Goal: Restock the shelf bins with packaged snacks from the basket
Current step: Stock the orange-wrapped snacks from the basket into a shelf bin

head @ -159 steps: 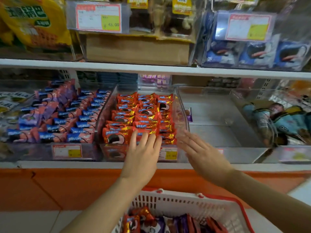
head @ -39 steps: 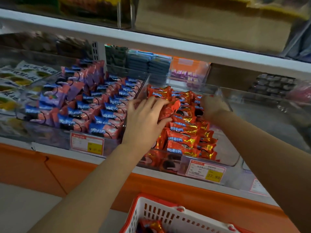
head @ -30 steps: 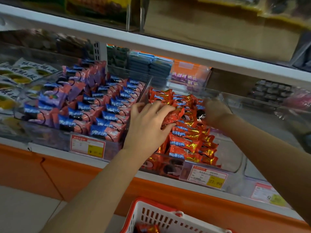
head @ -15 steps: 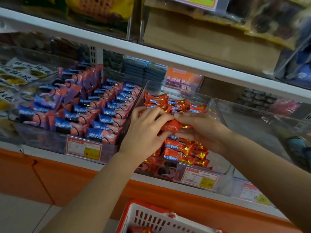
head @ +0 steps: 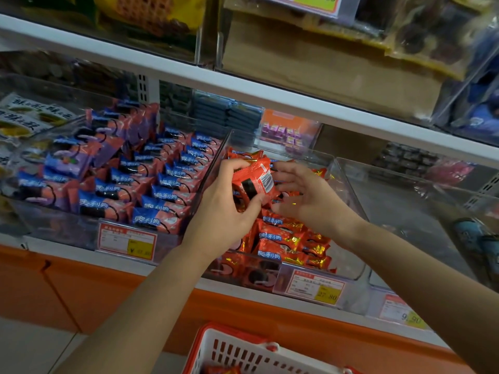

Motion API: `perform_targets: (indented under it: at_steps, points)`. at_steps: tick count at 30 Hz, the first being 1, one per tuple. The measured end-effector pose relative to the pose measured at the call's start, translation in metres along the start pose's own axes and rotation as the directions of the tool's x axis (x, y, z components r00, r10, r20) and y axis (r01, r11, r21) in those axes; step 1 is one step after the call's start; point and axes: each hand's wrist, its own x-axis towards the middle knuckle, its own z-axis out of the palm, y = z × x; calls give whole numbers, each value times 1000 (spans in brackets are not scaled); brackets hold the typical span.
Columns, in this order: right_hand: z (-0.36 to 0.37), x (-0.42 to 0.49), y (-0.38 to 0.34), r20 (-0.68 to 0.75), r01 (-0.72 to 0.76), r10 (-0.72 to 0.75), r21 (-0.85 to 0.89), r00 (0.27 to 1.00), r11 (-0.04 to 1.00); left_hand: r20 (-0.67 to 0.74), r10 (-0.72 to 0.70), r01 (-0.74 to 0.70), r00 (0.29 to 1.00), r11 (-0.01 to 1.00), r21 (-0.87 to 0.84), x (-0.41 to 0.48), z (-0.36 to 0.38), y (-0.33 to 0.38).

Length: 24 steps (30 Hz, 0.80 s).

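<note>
Packets in curled left hand; right hand open, fingers spread, alongside.

An orange snack packet, barcode side showing, is being gripped upright by the left hand above the clear bin. Overlapping rows of matching packets are being kept there. Another is being carried in the white, red-rimmed basket below.
</note>
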Motion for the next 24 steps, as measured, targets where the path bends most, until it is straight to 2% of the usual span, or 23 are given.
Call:
perform_targets:
  at_steps: [3, 6, 8, 9, 10, 12, 13, 15, 19, 24]
  points:
    - [5, 3, 0, 47, -12, 12, -16, 999, 1000, -17, 43, -44, 999, 999, -26, 1, 0, -3]
    - [6, 5, 1, -94, -15, 6, -95, 996, 995, -38, 105, -105, 994, 994, 6, 1, 1, -5]
    - [8, 5, 2, -177, -57, 36, -112, 983, 992, -29, 203, -200, 979, 976, 88, 1, 1, -6]
    - [8, 5, 2, -183, -107, 100, -29, 978, 994, -6, 250, -247, 968, 961, 125, 0, 1, -7]
    - [7, 3, -1, -145, -184, 204, 138, 968, 973, 27, 282, -283, 959, 948, 148, 0, 1, -8]
    - [1, 1, -5, 48, -339, 365, 498, 930, 798, 92, 327, -339, 940, 924, 177, 0, 1, -9]
    - [-3, -1, -7, 127, -378, 376, 572, 918, 728, 115, 346, -363, 931, 911, 195, 0, 2, -10]
    - [-8, -3, -5, 198, -415, 374, 595, 906, 689, 154, 380, -406, 912, 887, 219, 0, 4, -12]
    - [-13, -6, 6, 187, -446, 418, 559, 889, 699, 245, 335, -392, 910, 887, 245, 1, 6, -15]
    - [-21, -8, 12, 65, -354, 389, 568, 919, 743, 341, 208, -304, 917, 917, 259, 2, 1, -4]
